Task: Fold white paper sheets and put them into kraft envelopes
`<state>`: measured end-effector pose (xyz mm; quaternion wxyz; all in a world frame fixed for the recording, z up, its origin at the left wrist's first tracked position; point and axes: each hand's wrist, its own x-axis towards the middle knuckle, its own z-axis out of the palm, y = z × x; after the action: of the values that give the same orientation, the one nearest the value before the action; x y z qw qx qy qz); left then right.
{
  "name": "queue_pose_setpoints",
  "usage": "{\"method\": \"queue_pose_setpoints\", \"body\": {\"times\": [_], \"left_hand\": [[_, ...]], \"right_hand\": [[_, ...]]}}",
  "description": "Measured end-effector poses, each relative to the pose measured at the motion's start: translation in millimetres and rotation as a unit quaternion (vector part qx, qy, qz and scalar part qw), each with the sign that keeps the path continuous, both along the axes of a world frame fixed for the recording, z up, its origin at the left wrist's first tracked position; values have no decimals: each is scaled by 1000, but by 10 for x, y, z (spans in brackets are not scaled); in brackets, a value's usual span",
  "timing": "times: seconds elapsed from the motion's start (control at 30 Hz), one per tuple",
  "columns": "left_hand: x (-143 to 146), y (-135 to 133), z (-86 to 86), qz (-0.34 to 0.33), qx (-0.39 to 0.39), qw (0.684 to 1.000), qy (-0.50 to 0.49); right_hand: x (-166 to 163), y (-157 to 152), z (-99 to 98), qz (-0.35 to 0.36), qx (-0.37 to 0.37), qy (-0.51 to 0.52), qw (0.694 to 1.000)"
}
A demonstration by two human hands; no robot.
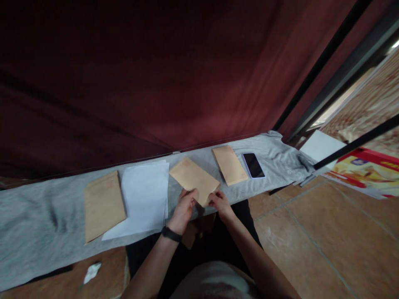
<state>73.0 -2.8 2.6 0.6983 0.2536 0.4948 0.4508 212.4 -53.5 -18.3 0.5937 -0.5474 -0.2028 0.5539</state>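
Note:
A brown paper envelope [195, 177] lies slanted in front of me, its near end lifted at the edge of the cloth-covered bench. My left hand [185, 204], with a dark band on the wrist, pinches its near left edge. At the near right corner, my right hand [220, 203] grips the same envelope with bent fingers. Just beyond to the right rests a second brown envelope [230, 165]. Left of my hands are white paper sheets [145, 195], and a larger brown envelope [103, 205] overlaps their left side.
A phone [254, 165] lies on the grey cloth [274, 155] at the right. Behind the narrow bench hangs a dark red curtain [174, 83]. Black poles [321, 66] and a red-and-yellow box [368, 170] stand at the right. A crumpled white scrap [92, 272] is on the tiled floor.

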Motion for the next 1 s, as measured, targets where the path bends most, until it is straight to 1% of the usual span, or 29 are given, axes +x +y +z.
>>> {"method": "queue_pose_setpoints", "body": {"times": [0.1,0.17,0.2,0.27,0.3,0.37,0.47,0.57,0.6,0.63,0.67,0.73,0.77,0.8,0.83,0.9,0.93,0.97,1.0], "left_hand": [[-83,191,46,-41,26,997,64],[-139,315,76,-60,41,993,92],[-162,369,85,-67,48,991,105],[-188,455,84,-75,61,987,132],[-191,487,73,-77,67,984,148],[-181,531,37,-81,79,976,184],[-162,555,-19,-87,94,961,244],[-185,516,-34,-89,103,945,297],[-200,490,-30,-89,112,931,335],[-215,462,-25,-91,131,907,389],[-224,437,-21,-91,161,871,455],[-214,420,-24,-88,249,771,580],[-191,440,-31,-88,299,722,617],[-157,483,-42,-91,345,686,634],[-112,551,-56,-100,384,658,640],[-10,753,-87,-133,432,619,643],[40,875,-103,-153,438,608,644],[84,1000,-119,-169,437,606,643],[120,1120,-136,-185,434,612,635]], "right_hand": [[120,-21,-19,18,23,-41,999],[235,-38,-43,4,46,-126,991],[296,-45,-54,-8,59,-188,980],[408,-47,-66,-15,90,-316,944],[452,-41,-67,-4,112,-374,921],[507,-19,-66,41,162,-462,871],[514,21,-81,113,231,-541,801],[475,34,-133,156,266,-595,742],[461,30,-154,163,270,-610,727],[449,25,-175,165,272,-623,715],[438,18,-193,163,272,-633,706],[422,8,-222,157,271,-646,696],[417,4,-231,154,271,-650,693],[413,3,-236,152,271,-653,690],[410,3,-239,152,271,-656,688],[407,5,-236,154,269,-657,687],[405,6,-232,155,268,-657,687],[403,7,-226,156,266,-656,689],[400,9,-217,157,262,-655,691]]}}
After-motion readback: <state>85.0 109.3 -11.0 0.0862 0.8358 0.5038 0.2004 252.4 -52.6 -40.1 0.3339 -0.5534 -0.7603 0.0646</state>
